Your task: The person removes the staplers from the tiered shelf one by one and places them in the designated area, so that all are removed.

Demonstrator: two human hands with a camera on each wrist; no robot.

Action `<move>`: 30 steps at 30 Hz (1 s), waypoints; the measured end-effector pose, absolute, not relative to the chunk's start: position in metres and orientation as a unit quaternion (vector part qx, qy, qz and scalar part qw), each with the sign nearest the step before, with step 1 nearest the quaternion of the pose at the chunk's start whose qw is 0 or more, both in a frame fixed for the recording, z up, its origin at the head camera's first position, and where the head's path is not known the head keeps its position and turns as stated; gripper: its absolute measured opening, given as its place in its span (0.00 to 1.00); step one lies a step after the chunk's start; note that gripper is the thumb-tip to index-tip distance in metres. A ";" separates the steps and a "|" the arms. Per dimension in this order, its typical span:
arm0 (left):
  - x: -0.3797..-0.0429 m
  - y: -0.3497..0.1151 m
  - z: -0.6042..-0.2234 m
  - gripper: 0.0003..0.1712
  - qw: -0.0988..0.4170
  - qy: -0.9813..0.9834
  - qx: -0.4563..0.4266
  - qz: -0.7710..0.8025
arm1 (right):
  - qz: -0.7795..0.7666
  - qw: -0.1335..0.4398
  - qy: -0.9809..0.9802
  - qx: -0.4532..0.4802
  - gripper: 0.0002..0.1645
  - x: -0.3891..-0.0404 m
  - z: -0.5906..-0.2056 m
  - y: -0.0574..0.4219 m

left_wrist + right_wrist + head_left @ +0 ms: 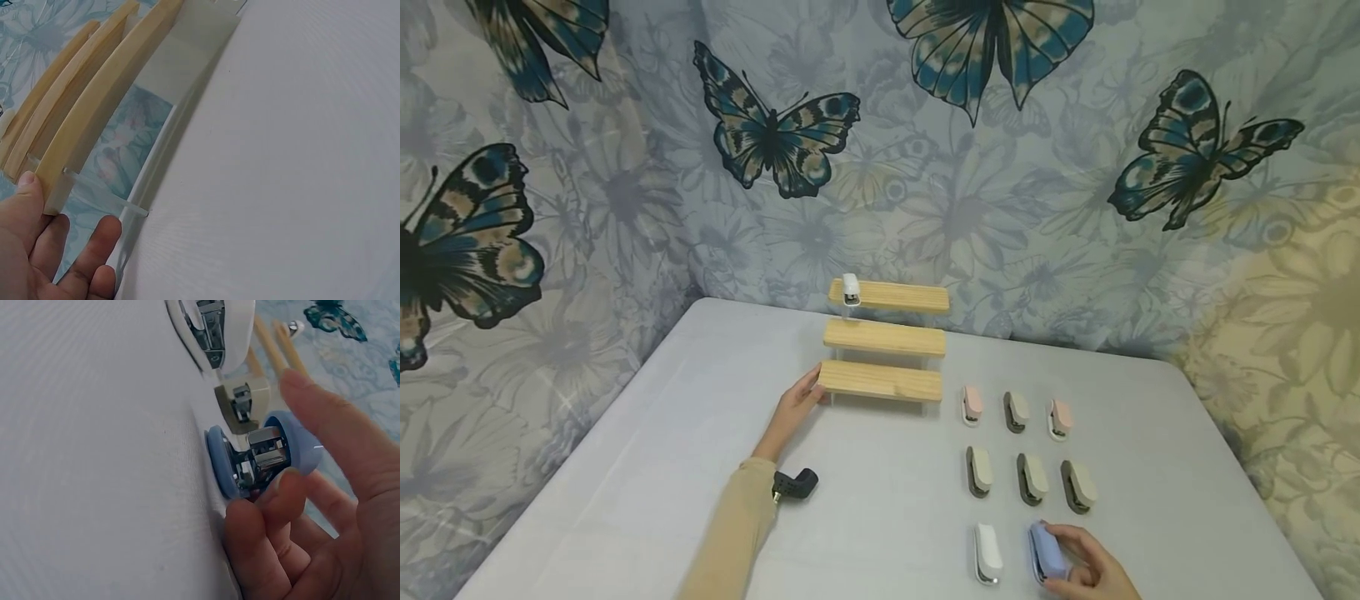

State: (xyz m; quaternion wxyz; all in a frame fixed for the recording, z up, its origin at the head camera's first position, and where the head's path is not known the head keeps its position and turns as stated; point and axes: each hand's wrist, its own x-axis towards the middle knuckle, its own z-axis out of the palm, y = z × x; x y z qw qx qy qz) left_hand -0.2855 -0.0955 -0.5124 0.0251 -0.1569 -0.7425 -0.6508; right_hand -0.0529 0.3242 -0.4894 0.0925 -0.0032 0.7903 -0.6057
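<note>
My right hand (1092,564) holds a blue stapler (1048,552) at the table's near right, fingers and thumb at its sides. In the right wrist view the blue stapler (275,450) shows its metal inner parts, its base close to or on the tabletop. My left hand (795,406) grips the left end of the lowest board of a three-step wooden display shelf (880,379). The left wrist view shows the thumb against the end of the board (94,119), with other fingers below it. A white stapler (851,288) stands on the shelf's top step, at the left.
Beside the blue stapler lies a white stapler (988,553). Farther back are several cream staplers (1033,478) with dark bases and two pink staplers (972,405), set in rows. Behind the white table (880,500) hangs a butterfly-patterned cloth (962,200).
</note>
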 end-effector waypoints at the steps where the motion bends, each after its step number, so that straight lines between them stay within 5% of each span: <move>1: -0.285 -0.095 -0.513 0.32 0.024 -0.743 -0.154 -0.651 | -0.608 0.092 0.789 -0.006 0.33 -0.052 -0.488 0.325; 8: -0.285 -0.094 -0.512 0.32 0.017 -0.747 -0.146 -0.648 | -0.631 0.137 0.761 -0.069 0.32 -0.060 -0.468 0.334; 20: -0.268 -0.093 -0.481 0.27 0.028 -0.757 -0.155 -0.634 | -0.653 0.096 0.699 -0.276 0.32 -0.130 -0.414 0.305; 30: -0.268 -0.093 -0.481 0.27 0.014 -0.751 -0.155 -0.642 | -0.568 0.097 0.793 -0.199 0.29 -0.208 -0.386 0.253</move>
